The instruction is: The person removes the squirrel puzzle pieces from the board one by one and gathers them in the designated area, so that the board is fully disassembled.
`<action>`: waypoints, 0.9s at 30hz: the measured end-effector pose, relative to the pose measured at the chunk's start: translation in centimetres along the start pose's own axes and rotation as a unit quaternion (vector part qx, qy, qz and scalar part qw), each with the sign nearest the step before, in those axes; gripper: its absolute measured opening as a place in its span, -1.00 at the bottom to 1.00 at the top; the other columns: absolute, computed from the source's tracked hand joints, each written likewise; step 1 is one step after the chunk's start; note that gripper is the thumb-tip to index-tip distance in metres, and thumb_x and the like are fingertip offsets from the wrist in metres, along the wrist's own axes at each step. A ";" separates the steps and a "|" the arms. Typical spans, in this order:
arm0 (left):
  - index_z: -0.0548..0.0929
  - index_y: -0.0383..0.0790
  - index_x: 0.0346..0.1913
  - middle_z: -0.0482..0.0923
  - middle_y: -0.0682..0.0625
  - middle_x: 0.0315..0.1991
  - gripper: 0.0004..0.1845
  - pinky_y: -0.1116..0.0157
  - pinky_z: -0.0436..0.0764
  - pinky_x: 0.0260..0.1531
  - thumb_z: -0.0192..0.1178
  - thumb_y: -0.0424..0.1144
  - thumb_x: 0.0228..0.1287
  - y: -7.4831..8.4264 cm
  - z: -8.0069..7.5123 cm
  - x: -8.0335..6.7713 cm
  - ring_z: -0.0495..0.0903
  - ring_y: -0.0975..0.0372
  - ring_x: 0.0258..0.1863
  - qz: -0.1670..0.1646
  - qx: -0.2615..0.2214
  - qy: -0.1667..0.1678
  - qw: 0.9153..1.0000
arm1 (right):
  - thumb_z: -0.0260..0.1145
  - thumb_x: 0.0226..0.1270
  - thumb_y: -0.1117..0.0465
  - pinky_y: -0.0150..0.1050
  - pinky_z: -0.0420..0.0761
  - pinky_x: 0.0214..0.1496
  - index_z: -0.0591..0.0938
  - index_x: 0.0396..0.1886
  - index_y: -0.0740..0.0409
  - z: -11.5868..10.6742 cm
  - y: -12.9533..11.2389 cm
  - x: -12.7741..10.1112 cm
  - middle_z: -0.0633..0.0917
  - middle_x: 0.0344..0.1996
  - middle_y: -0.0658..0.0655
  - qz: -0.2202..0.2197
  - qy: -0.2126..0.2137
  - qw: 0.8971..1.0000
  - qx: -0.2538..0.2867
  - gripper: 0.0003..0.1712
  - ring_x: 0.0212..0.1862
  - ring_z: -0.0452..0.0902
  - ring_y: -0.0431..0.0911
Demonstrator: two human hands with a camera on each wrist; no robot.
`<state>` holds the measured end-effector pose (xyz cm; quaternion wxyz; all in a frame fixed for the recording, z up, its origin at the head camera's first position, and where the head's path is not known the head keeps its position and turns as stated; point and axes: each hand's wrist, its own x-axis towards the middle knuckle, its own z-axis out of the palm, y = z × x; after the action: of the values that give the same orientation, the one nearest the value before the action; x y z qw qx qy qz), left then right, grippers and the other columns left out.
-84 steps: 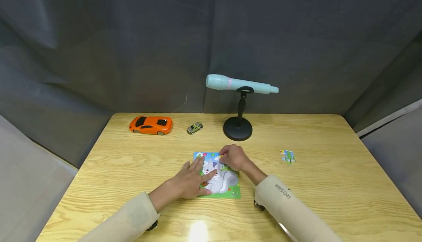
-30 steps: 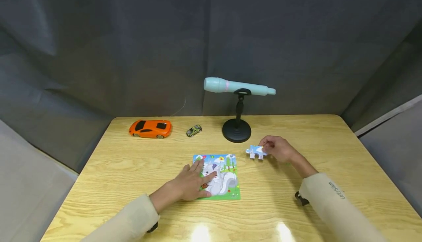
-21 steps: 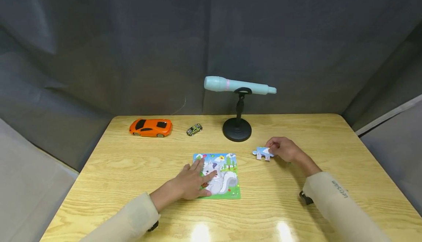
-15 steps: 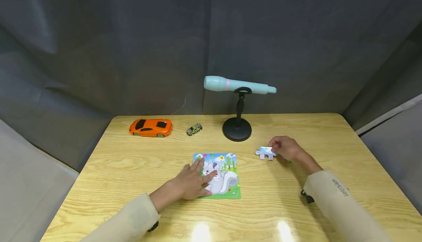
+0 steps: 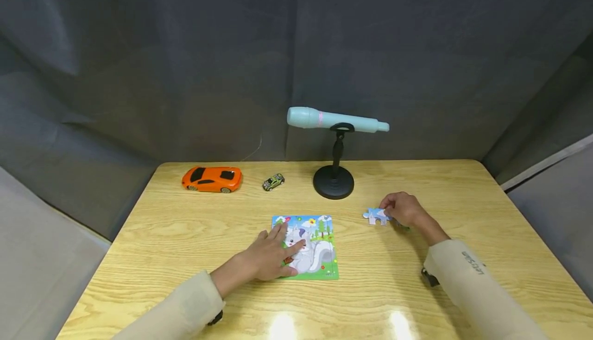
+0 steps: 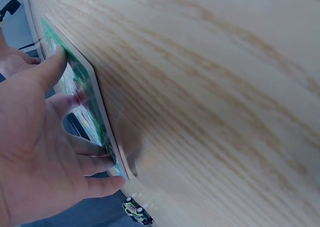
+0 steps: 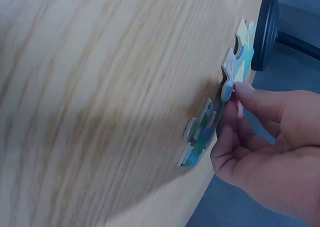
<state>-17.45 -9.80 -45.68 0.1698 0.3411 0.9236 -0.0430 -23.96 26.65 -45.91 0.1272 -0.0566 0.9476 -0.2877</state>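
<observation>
A squirrel picture puzzle (image 5: 319,257) lies on the table in the head view. My left hand (image 5: 266,257) rests flat on its left part with fingers spread, hiding some of the picture. In the left wrist view, the fingertips of that hand (image 6: 45,147) touch the puzzle's face near its edge. To the right, my right hand (image 5: 405,211) pinches a sky-blue jigsaw piece (image 5: 377,216) with a white cloud between thumb and finger. The right wrist view shows a second, green-and-blue jigsaw piece (image 7: 200,134) on the table right beside the pinched one, partly hidden by the hand in the head view.
A light-blue microphone (image 5: 343,120) sits on a black stand (image 5: 333,182) behind the puzzle. Toward the back left are an orange toy car (image 5: 211,179) and a small green toy car (image 5: 273,182). Dark cloth hangs behind the wooden table (image 5: 185,237).
My right hand has moved from the puzzle's upper right corner to the right, carrying the sky-blue jigsaw piece beside the loose one. The left hand has stayed on the puzzle.
</observation>
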 end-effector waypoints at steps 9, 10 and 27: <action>0.03 0.25 0.48 -0.13 -0.34 0.49 -0.27 -0.12 0.21 0.34 -0.08 0.31 0.30 0.1 0.2 0.0 -0.05 -0.12 0.49 0.001 0.007 0.000 1.000 | 0.12 0.37 0.35 -0.26 0.53 -0.33 0.62 -0.17 0.31 0.2 -0.1 0.3 0.64 -0.36 0.18 0.005 0.026 1.000 -0.017 -0.83 -0.38 0.50 -0.13; 0.03 0.25 0.48 -0.13 -0.34 0.49 -0.27 -0.12 0.21 0.34 -0.09 0.31 0.30 0.1 0.2 -0.1 -0.05 -0.12 0.49 0.002 0.008 0.001 1.000 | 0.11 0.37 0.36 -0.26 0.52 -0.32 0.62 -0.17 0.30 0.2 -0.2 0.3 0.64 -0.37 0.18 0.001 0.032 0.999 -0.020 -0.82 -0.39 0.50 -0.13; 0.02 0.24 0.49 -0.13 -0.35 0.49 -0.24 -0.10 0.19 0.36 -0.07 0.33 0.28 -0.4 0.8 -0.1 -0.05 -0.13 0.49 0.010 -0.006 0.027 1.000 | 0.23 0.32 0.29 -0.23 0.52 -0.22 0.68 -0.28 0.18 4.6 -7.6 1.6 0.69 -0.39 0.08 -0.070 0.043 0.997 0.004 -0.89 -0.35 0.51 -0.17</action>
<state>-17.43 -10.29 -46.42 0.1469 0.3498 0.9248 -0.0264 -23.97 17.64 -45.63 0.0655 -0.1101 0.9446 -0.3021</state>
